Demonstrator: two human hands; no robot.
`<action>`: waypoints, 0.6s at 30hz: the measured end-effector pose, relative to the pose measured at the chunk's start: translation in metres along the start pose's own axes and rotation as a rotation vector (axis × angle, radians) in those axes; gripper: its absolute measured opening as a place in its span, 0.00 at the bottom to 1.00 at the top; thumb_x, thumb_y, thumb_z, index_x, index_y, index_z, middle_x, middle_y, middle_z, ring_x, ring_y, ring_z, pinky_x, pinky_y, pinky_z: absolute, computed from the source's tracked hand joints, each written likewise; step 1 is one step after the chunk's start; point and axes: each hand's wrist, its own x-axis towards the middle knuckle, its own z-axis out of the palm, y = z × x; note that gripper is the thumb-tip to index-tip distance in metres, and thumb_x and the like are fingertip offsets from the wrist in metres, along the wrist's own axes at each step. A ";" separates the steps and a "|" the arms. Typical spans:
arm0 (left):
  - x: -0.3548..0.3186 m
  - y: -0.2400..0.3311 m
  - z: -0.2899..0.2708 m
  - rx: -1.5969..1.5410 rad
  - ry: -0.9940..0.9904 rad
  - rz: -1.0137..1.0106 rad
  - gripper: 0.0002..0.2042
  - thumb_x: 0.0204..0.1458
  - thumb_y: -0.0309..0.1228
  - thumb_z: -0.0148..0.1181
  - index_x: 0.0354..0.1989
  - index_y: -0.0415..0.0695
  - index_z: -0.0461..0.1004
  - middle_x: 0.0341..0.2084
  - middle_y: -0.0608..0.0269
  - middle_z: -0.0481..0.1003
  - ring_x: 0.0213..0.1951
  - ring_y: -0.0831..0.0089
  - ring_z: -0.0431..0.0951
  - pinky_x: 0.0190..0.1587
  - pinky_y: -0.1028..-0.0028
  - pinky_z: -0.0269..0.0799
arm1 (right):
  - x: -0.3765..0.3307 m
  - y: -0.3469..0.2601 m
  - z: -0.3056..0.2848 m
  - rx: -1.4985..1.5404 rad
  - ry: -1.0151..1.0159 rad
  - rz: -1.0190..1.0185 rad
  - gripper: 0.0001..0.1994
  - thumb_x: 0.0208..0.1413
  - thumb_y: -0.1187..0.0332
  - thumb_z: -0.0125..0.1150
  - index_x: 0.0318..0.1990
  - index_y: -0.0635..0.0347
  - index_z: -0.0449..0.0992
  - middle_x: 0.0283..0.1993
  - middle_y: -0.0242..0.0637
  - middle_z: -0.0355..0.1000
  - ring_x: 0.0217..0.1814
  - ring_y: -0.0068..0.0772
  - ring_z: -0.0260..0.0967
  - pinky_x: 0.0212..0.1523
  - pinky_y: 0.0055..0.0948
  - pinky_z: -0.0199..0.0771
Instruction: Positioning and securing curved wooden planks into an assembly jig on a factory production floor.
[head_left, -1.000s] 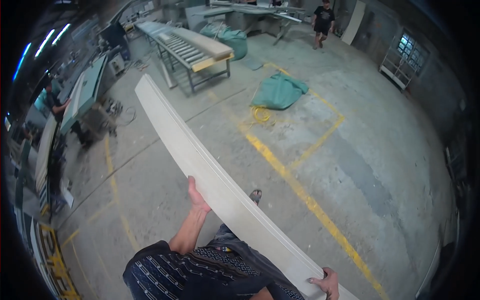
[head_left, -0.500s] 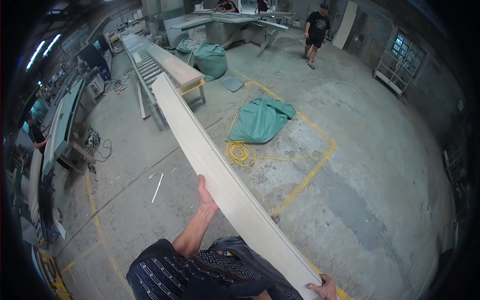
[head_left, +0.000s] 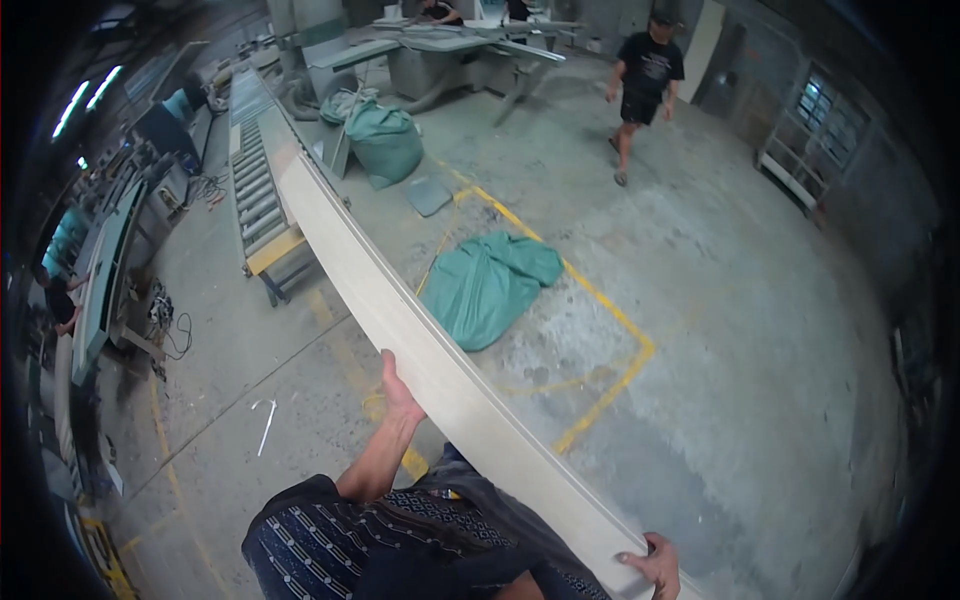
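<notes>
My half-open left hand (head_left: 403, 402) holds the pale board (head_left: 450, 390), fingers hidden beneath; my right hand (head_left: 656, 568) clasps it near its cut-off near end. Its far left end hides part of the roller conveyor (head_left: 257, 190).

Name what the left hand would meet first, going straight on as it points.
The long pale board, already against the left hand; beyond it, apparently the nearer green sack, though depth is unclear.

Smooth, matt wood noted on near board (head_left: 460, 405); metal on far-left rollers (head_left: 258, 188); creased plastic on nearer sack (head_left: 488, 292); rough concrete floor (head_left: 750, 310).
</notes>
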 end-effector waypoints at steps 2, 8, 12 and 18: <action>0.040 -0.021 0.013 -0.033 0.042 -0.053 0.40 0.62 0.66 0.37 0.70 0.45 0.60 0.63 0.52 0.69 0.62 0.48 0.69 0.65 0.48 0.64 | 0.044 -0.016 -0.024 0.061 0.002 -0.009 0.32 0.41 0.52 0.78 0.47 0.71 0.80 0.39 0.43 0.81 0.40 0.32 0.78 0.44 0.32 0.77; 0.225 -0.091 0.071 -0.024 0.115 -0.009 0.40 0.61 0.67 0.38 0.70 0.46 0.61 0.63 0.52 0.69 0.61 0.48 0.70 0.64 0.46 0.64 | 0.227 -0.122 -0.129 -0.116 0.027 0.000 0.34 0.41 0.56 0.81 0.52 0.70 0.77 0.44 0.47 0.81 0.45 0.36 0.78 0.47 0.34 0.77; 0.357 -0.119 0.129 -0.062 0.021 0.009 0.40 0.62 0.67 0.37 0.70 0.45 0.61 0.63 0.52 0.69 0.61 0.48 0.70 0.65 0.47 0.64 | 0.339 -0.184 -0.189 -0.121 0.035 -0.045 0.33 0.42 0.57 0.81 0.52 0.70 0.77 0.42 0.47 0.81 0.43 0.34 0.77 0.45 0.33 0.77; 0.501 -0.144 0.228 -0.026 0.025 -0.013 0.38 0.64 0.63 0.36 0.71 0.44 0.59 0.64 0.51 0.68 0.62 0.48 0.69 0.65 0.49 0.64 | 0.480 -0.238 -0.254 -0.064 -0.028 0.025 0.31 0.43 0.60 0.81 0.50 0.72 0.77 0.42 0.46 0.80 0.41 0.32 0.76 0.43 0.32 0.77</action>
